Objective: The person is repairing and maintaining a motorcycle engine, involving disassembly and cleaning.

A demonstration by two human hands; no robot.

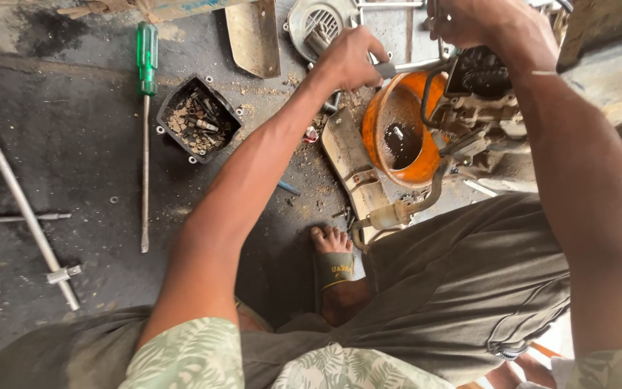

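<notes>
My left hand [350, 57] is closed around a grey tool handle [390, 69] that points toward a small engine. The engine [480, 108] is dirty, with an orange housing [397, 133] open toward me and dark oil inside it. My right hand [487, 25] grips the top of the engine at the upper edge of view; what it holds is partly cut off. A bent metal plate [350, 162] lies under the orange housing.
On the dark oily floor lie a long green-handled screwdriver [145, 122], a T-shaped wrench [34, 227], a black tray of screws and bits [197, 119], a round fan cover [314, 25] and a metal guard [255, 36]. My sandalled foot [334, 263] rests below the engine.
</notes>
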